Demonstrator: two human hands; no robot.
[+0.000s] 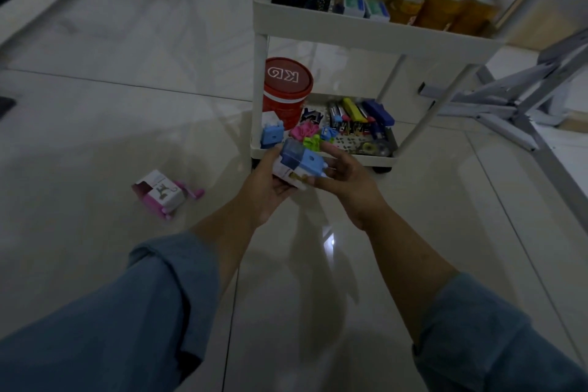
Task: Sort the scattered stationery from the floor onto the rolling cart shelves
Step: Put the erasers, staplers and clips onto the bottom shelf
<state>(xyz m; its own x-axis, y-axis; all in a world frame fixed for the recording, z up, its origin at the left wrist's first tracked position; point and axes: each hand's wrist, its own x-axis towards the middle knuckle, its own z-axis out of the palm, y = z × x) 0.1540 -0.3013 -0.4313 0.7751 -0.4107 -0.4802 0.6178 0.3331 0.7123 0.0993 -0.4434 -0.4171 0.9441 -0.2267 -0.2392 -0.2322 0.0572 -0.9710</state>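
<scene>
Dim room — glossy pale floor tiles mirror a light; grey metal frame at right.

Your left sleeve: blue, denim-like cloth, cut loose, lying in broad soft folds. The left cuff is turned back in a thick roll and ends partway along the forearm. Your right sleeve: same blue cloth, same loose cut, creased along its length. The right cuff also ends partway along the forearm. Beyond both cuffs your forearms are bare to the wrist. Your left hand and right hand are bare too. Light is dim, so weave and stitching cannot be made out.
</scene>
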